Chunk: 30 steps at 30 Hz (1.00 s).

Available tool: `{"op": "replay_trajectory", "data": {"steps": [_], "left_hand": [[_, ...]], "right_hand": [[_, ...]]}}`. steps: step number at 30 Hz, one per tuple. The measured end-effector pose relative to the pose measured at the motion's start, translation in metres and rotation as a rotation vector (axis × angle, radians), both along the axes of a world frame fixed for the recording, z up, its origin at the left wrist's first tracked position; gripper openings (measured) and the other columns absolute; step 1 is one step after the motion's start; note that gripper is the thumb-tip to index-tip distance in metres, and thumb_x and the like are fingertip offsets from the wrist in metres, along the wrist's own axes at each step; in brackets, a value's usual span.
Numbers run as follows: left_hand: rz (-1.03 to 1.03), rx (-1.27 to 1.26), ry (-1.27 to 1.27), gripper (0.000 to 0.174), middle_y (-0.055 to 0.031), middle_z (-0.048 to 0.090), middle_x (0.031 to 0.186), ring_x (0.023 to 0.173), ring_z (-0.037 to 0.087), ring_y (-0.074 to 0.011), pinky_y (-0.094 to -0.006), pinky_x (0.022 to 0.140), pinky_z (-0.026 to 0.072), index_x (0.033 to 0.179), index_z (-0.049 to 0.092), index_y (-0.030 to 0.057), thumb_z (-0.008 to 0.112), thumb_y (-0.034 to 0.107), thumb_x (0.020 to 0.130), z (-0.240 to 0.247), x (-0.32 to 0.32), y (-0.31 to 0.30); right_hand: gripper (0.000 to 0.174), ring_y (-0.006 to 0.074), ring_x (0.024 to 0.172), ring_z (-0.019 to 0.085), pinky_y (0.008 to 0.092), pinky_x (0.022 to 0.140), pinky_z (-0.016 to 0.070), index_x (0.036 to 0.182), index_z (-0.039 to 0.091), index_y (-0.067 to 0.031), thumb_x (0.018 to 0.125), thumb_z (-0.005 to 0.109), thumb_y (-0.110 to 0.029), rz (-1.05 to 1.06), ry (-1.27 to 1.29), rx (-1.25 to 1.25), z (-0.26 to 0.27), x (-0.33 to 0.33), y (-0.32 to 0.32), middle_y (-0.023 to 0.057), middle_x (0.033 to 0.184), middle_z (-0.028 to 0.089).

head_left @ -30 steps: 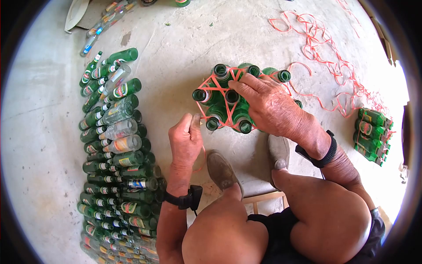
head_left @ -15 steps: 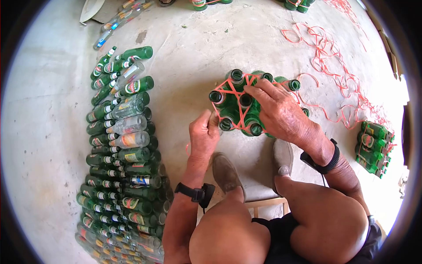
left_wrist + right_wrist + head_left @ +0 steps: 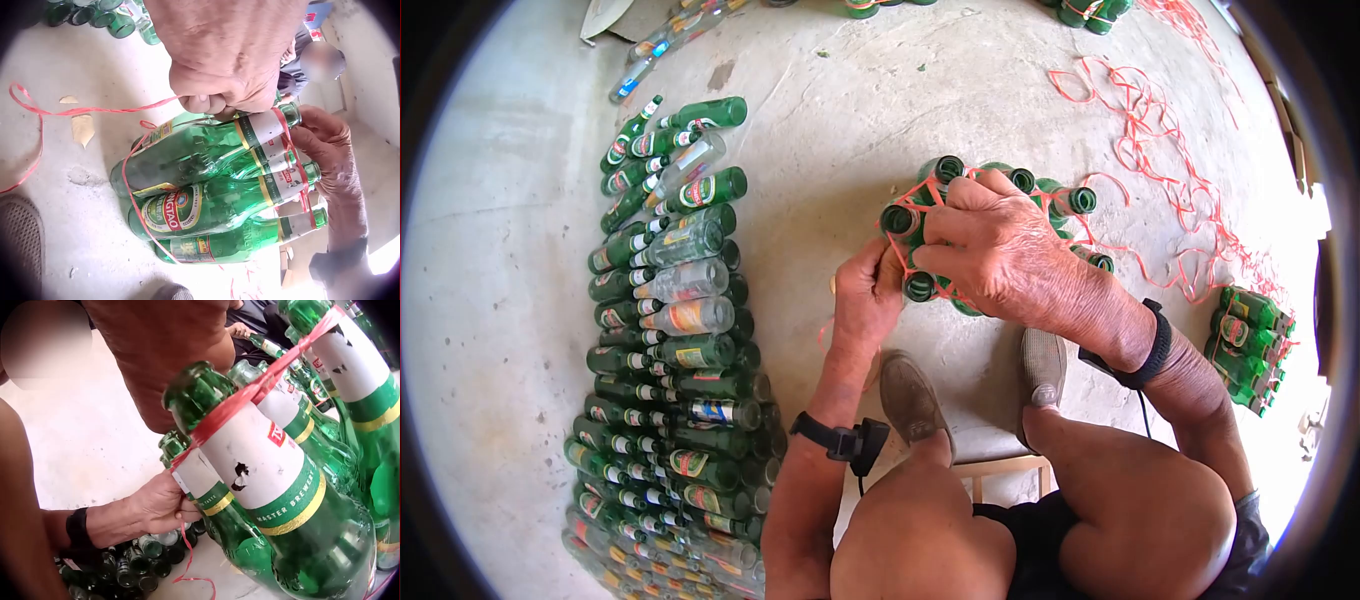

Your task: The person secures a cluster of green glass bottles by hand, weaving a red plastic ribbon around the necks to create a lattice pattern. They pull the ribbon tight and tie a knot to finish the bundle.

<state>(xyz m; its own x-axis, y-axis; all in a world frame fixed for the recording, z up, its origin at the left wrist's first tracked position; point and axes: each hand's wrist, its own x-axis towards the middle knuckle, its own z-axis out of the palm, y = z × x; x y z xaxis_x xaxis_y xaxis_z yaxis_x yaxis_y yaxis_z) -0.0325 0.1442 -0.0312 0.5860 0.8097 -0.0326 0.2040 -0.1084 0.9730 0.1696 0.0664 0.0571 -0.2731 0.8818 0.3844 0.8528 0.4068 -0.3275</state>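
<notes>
A bundle of green beer bottles (image 3: pixel 187 209) stands between the feet, necks up in the head view, with red plastic twine (image 3: pixel 219 417) crossing around the necks. My left hand (image 3: pixel 868 295) is at the bundle's left side, curled round a loose length of the twine (image 3: pixel 106 112) that trails from its fingers to the floor. Over the bundle's top, my right hand (image 3: pixel 1005 245) reaches across with bent fingers and hides the middle necks. In the left wrist view, the right hand's fingers (image 3: pixel 309 140) lie against the necks at the far side; what they grip I cannot tell.
Rows of empty bottles (image 3: pixel 690 350) lie along the left. Loose twine (image 3: pixel 1145 150) sprawls on the floor at the right, near another tied bundle (image 3: pixel 1250 345). More bundles (image 3: pixel 1090 10) stand at the far edge. Another person (image 3: pixel 300 65) sits nearby.
My left hand has come up and right to the bundle's edge. The right hand has shifted left, from pinching near the middle neck to covering it with bent fingers.
</notes>
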Motion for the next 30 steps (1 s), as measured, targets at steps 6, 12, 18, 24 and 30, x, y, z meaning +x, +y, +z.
{"op": "replay_trajectory", "data": {"steps": [6, 12, 18, 24, 30], "left_hand": [[-0.077, -0.143, 0.009, 0.024, 0.006, 0.063, 0.085, 0.078, 0.052, -0.004, -0.0255, 0.066, 0.045, 0.108, 0.073, -0.0002, 0.062, 0.02, 0.113, -0.001, -0.004, 0.01], [-0.051, -0.294, 0.026, 0.026, 0.0092, 0.06, 0.086, 0.077, 0.048, -0.0022, -0.0236, 0.065, 0.0405, 0.103, 0.074, 0.0013, 0.066, 0.024, 0.113, -0.013, -0.008, 0.013], [-0.082, -0.435, 0.038, 0.026, 0.0072, 0.063, 0.086, 0.075, 0.05, -0.0031, -0.024, 0.064, 0.0414, 0.105, 0.076, 0.002, 0.066, 0.024, 0.113, -0.014, -0.01, 0.02], [-0.06, -0.445, -0.067, 0.022, 0.0038, 0.07, 0.09, 0.076, 0.056, -0.0036, -0.0241, 0.066, 0.0451, 0.106, 0.077, 0.0013, 0.07, 0.021, 0.111, -0.019, -0.01, 0.016], [-0.004, -0.559, -0.225, 0.018, 0.0048, 0.072, 0.088, 0.069, 0.054, -0.0013, -0.0233, 0.058, 0.0411, 0.109, 0.08, 0.0043, 0.076, 0.021, 0.106, -0.028, -0.002, 0.01]], "right_hand": [[0.01, 0.0202, 0.102, 0.063, 0.0374, 0.089, 0.049, 0.085, 0.074, -0.0148, 0.075, 0.078, -0.018, 0.018, -0.03, -0.027, -0.007, -0.005, 0.012, -0.0016, 0.094, 0.066], [0.013, 0.0205, 0.103, 0.065, 0.0393, 0.09, 0.0486, 0.088, 0.075, -0.0156, 0.076, 0.081, -0.015, 0.047, 0.034, -0.112, -0.009, -0.008, 0.015, -0.0011, 0.095, 0.064], [0.014, 0.0213, 0.103, 0.067, 0.0398, 0.09, 0.0484, 0.09, 0.074, -0.0149, 0.078, 0.08, -0.011, 0.08, 0.082, -0.166, -0.009, -0.009, 0.012, 0.002, 0.097, 0.063], [0.014, 0.0257, 0.098, 0.07, 0.0421, 0.089, 0.0497, 0.094, 0.072, -0.0129, 0.081, 0.078, -0.009, -0.058, 0.095, -0.117, -0.016, -0.016, 0.01, 0.0063, 0.101, 0.066], [0.016, 0.0273, 0.102, 0.07, 0.0458, 0.091, 0.0494, 0.096, 0.071, -0.0121, 0.083, 0.077, -0.008, -0.019, 0.036, -0.162, -0.017, -0.014, 0.011, 0.007, 0.103, 0.066]]}}
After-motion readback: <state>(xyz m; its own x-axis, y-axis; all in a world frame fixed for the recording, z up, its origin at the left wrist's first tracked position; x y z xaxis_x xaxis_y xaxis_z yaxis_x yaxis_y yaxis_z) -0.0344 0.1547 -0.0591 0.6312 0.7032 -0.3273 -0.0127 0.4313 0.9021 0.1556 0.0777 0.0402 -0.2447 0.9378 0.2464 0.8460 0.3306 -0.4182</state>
